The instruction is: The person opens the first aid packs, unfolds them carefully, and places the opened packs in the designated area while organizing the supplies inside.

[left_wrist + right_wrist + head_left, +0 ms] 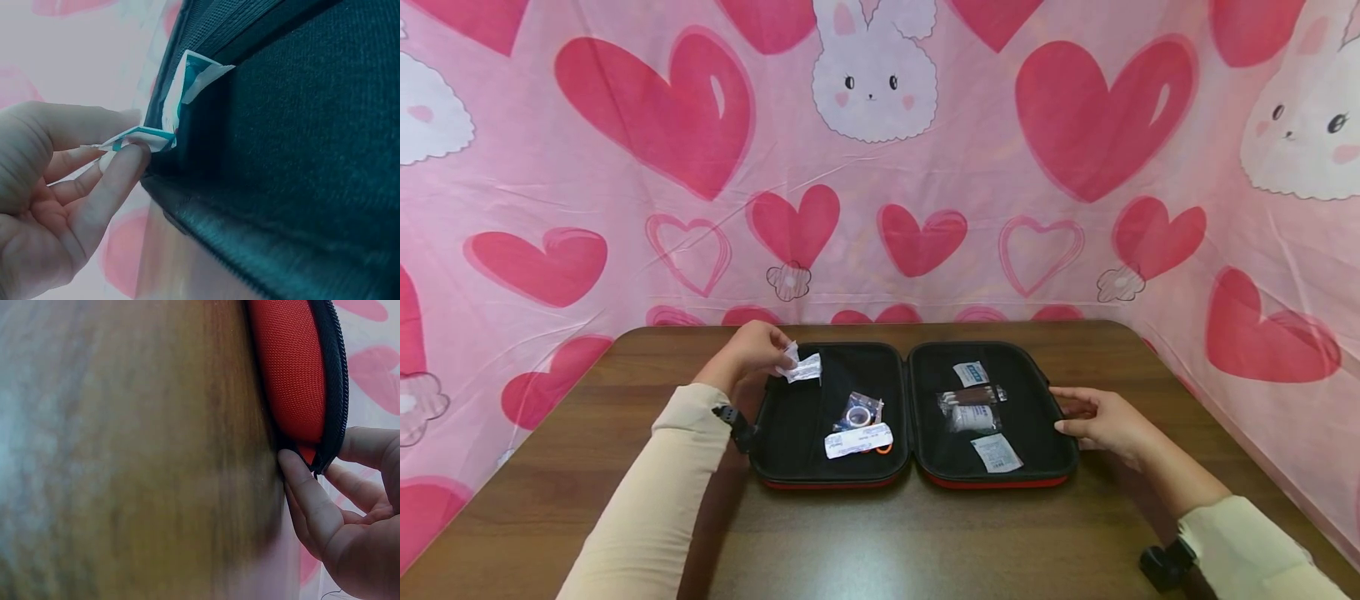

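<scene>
A black-lined zip case (pixel 1045 450) with a red outer shell (pixel 290 369) lies spread flat on the table. My left hand (pixel 748 352) pinches a small white folded paper packet (pixel 806 368) between thumb and fingers, over the case's back left corner. Up close in the left wrist view, the packet (pixel 172 103) shows green edges and a bend in the middle. At the opposite side, my right hand (pixel 1108 425) grips the zipped edge of the case's right half. Its fingers lie on both sides of that edge in the right wrist view.
In the left half lie a bagged tape roll (pixel 858 415), a long white packet (pixel 859 441) and orange handles (pixel 884 449) partly beneath it. The right half holds a small packet (pixel 972 373), bagged swabs (pixel 973 397), a bagged white roll (pixel 973 418) and a square packet (pixel 997 453).
</scene>
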